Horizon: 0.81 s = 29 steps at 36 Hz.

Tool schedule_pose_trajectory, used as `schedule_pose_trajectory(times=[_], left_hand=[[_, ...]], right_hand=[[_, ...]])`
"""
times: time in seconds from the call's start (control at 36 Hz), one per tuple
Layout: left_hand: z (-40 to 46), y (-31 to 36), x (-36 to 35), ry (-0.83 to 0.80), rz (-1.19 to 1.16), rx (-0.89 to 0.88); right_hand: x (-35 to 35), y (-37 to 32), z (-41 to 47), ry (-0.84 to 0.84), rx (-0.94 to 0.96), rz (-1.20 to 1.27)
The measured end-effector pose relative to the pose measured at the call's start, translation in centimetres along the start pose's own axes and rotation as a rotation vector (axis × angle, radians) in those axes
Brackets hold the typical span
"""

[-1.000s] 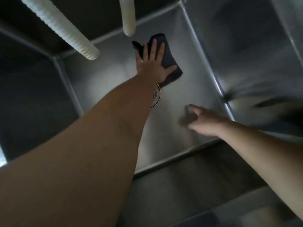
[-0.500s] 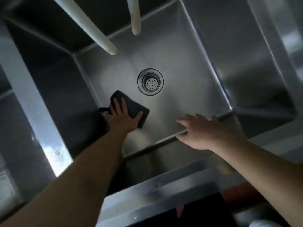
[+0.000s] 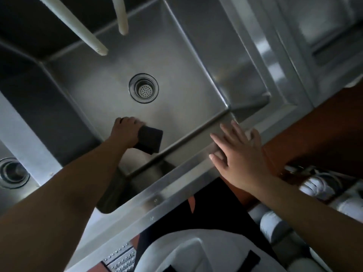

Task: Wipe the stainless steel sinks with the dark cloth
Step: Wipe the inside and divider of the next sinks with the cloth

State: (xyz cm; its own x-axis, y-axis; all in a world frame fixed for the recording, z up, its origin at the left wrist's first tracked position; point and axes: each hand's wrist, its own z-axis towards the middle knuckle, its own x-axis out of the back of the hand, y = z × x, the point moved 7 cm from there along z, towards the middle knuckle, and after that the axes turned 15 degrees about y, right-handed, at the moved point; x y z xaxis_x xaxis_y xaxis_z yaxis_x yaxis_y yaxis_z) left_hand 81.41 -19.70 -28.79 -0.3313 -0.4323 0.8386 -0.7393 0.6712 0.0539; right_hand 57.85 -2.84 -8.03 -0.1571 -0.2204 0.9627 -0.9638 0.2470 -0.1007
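Note:
A deep stainless steel sink (image 3: pixel 186 71) fills the middle of the head view, with a round drain (image 3: pixel 143 88) in its floor. The dark cloth (image 3: pixel 150 139) lies against the floor at the near wall. My left hand (image 3: pixel 125 130) grips the cloth's left end with curled fingers. My right hand (image 3: pixel 237 152) rests flat, fingers spread, on the sink's front rim (image 3: pixel 176 183), outside the basin.
Two white hoses (image 3: pixel 82 30) (image 3: pixel 121 16) hang over the back of the basin. A second sink with its own drain (image 3: pixel 11 173) lies to the left, a third basin to the right (image 3: pixel 324 26). White pipes (image 3: pixel 275 228) and shoes show on the floor below.
My left hand dragged the cloth from the far floor to the left side, then to the near wall, and now curls around it. My right hand came out of the basin onto the front rim.

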Motion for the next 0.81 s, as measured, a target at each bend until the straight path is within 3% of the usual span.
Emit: schedule_pose_trajectory(times=[0.14, 0.22, 0.33, 0.44, 0.53, 0.61, 0.72, 0.81], left_hand=[[-0.2, 1.0, 1.0, 0.024, 0.163, -0.009], [-0.3, 2.6, 2.0, -0.031, 0.065, -0.127], [-2.0, 2.9, 2.8, -0.159, -0.115, -0.036], [-3.5, 2.5, 5.5, -0.052, -0.351, 0.188], [-4.8, 2.9, 8.9, 0.099, -0.686, 0.409], [-6.8, 5.6, 13.7, 0.291, -0.962, 0.498], [-10.3, 12.1, 21.9, 0.507, -1.122, 0.402], [-11.6, 17.7, 26.2, 0.492, -1.191, 0.208]], right_hand=[[-0.1, 0.0, -1.1, 0.000, -0.081, 0.037], [-0.3, -0.1, -1.1, -0.063, -0.121, 0.039], [0.7, -0.6, -0.8, -0.103, -0.174, 0.106], [2.6, -0.8, -0.5, -0.118, -0.246, 0.296], [3.7, -0.8, -0.2, -0.137, -0.422, 0.635], [4.3, -0.4, 0.2, -0.151, -0.688, 1.037], [5.0, 0.1, 1.4, -0.171, -0.868, 1.357], [5.7, 1.5, 3.1, -0.088, -0.902, 1.487]])
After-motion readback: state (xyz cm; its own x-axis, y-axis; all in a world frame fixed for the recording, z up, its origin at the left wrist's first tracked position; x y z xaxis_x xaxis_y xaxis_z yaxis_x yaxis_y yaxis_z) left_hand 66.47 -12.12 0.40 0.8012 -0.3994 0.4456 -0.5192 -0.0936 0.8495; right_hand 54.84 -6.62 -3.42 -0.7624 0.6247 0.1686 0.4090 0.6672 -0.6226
